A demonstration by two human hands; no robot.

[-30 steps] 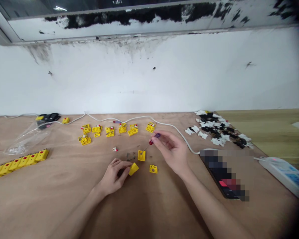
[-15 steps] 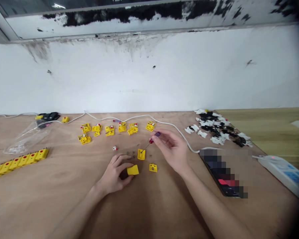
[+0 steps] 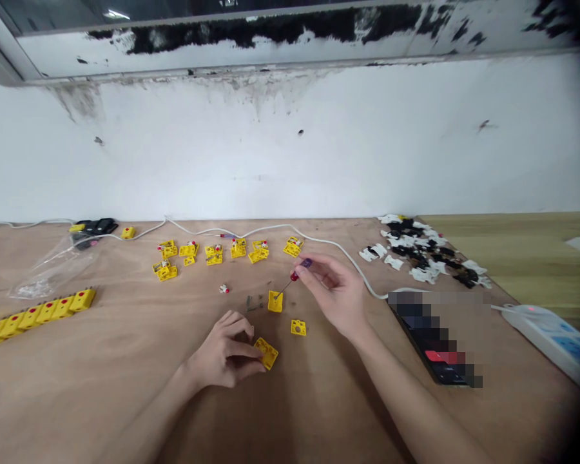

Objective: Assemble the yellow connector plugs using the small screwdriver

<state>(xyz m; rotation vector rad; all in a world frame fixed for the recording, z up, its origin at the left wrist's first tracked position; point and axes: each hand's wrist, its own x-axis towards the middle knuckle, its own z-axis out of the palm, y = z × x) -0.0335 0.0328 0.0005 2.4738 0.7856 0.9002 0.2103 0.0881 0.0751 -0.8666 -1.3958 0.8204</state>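
My left hand [image 3: 229,351] pinches a yellow plastic housing half [image 3: 267,354] between thumb and fingers, its hollow side showing. My right hand [image 3: 332,290] is closed on a small screwdriver [image 3: 296,274] with a red and purple handle. The screwdriver's thin shaft slants down to the left, its tip at a second yellow housing [image 3: 275,301] on the table. Nearer me lies a flat yellow cover piece [image 3: 298,327]. Small metal parts [image 3: 254,303] are scattered left of the second housing. Beyond them sits a little white and red piece [image 3: 224,289].
Several opened yellow housings [image 3: 214,255] lie before a white cable [image 3: 290,225]. A row of joined yellow units [image 3: 48,312] is at left, near a clear plastic bag [image 3: 53,270]. At right are black and white pieces [image 3: 423,248], a phone [image 3: 430,341] and a power strip [image 3: 551,341].
My left hand has drawn slightly nearer me and turned its yellow housing half, so the hollow side now shows. Metal parts are uncovered. My right hand and screwdriver have hardly moved.
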